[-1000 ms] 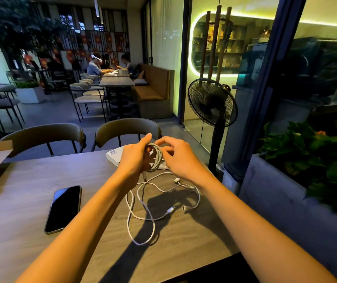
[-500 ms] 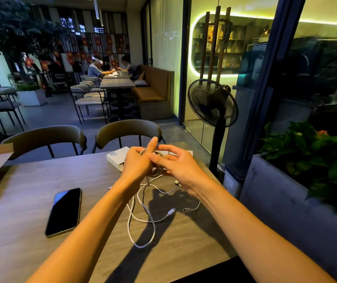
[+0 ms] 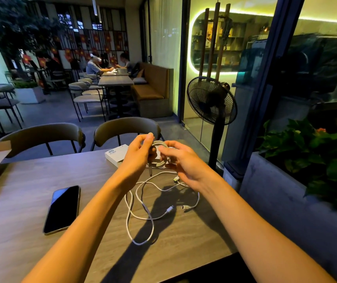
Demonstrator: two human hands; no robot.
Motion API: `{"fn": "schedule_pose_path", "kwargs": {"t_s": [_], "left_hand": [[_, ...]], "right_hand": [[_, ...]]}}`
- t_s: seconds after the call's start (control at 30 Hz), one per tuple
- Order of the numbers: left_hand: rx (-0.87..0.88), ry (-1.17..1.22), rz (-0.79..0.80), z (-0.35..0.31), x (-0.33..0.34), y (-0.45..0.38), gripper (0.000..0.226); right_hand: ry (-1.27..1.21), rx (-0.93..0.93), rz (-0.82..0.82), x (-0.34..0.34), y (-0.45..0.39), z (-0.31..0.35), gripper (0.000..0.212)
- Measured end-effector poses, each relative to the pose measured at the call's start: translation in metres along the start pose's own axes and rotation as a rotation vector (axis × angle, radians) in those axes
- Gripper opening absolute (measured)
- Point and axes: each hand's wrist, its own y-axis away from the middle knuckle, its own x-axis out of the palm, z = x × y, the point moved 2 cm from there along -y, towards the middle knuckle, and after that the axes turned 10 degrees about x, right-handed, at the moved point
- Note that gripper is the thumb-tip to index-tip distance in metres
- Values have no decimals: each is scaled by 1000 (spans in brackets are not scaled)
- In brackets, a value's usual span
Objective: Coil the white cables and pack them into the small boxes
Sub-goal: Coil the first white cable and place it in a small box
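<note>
Left hand [image 3: 138, 155] gripping coiled cable [image 3: 160, 155] — phone [image 3: 62, 209], fan [image 3: 211, 100] nearby

Phone [image 3: 62, 209] lay on table [image 3: 20, 201] left of loose cable [image 3: 143, 203], small box [image 3: 115, 155] behind both hands, coil [image 3: 160, 155] held above (between them), fan [image 3: 211, 101] stood beyond table's right edge.

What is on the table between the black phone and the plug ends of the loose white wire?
Loops of the loose white cable lie between the phone and the plug ends, with bare table beside the phone, in the head view.
</note>
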Motion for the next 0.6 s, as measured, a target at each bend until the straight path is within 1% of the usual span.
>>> {"fn": "schedule_pose_path", "kwargs": {"t_s": [0.07, 0.1, 0.17, 0.23, 0.37, 0.47, 0.53, 0.6], "left_hand": [[-34, 62, 62, 0, 1, -1, 40], [-49, 78, 73, 1, 1, 0, 39], [-60, 68, 75, 7, 1, -2, 35], [-54, 38, 66, 10, 2, -1, 35], [-51, 88, 37, 15, 2, 0, 38], [-30, 118, 31, 16, 3, 2, 38], [8, 51, 31, 19, 1, 1, 36], [107, -112, 25, 20, -3, 1, 31]], "right_hand": [[-56, -18, -39, -4, -2, -3, 21], [-59, -35, -73, -7, -3, -5, 24], [-1, -70, -145, -10, -2, -8, 30], [40, -69, -184, -11, 0, -9, 27], [57, -18, -187, -8, 0, -14, 31], [98, -19, -157, -4, 0, -19, 29], [108, -50, -167, -5, 1, -18, 26], [84, -67, -183, -8, 0, -17, 26]]}}
